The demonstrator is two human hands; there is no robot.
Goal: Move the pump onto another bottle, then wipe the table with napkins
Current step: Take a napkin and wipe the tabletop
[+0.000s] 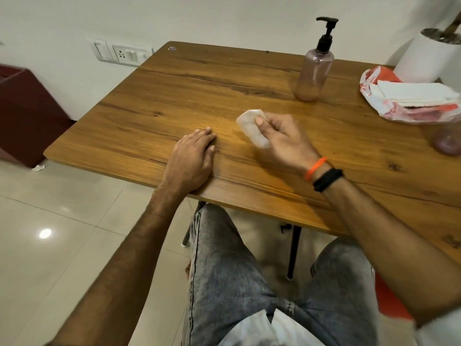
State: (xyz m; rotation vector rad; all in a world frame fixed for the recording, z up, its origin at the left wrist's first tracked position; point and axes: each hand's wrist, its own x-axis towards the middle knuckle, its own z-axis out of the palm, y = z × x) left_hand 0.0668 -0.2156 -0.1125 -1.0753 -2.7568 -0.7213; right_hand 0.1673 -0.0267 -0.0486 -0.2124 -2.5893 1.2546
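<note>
table (174, 96) first: wooden top, bare stretch running from the hands out to the far-left corner, and that's where the wiping looks to be headed (judging by where the right hand sits now). bottle (314, 71) w/ the black pump (326, 31) stands upright at the far right, well apart from both hands, so the pump part seems done. a second bottle (447, 141) w/o a pump is at the right edge, partly cut off. pack of napkins (411, 96) lies on the table near the right edge, close to a white pot (429, 58).

left hand (192, 158) lies flat on the table by the near edge, fingers straight, holding nothing; looks like a brace. right hand (282, 138) is nearer the work: fingers and thumb curled round a wadded napkin (252, 126), which sticks out to the hand's left. its long axis runs roughly near-to-far. can't tell if the wad touches the wood or sits just above it. next stroke prob. needs it pressed down & swept leftward.
</note>
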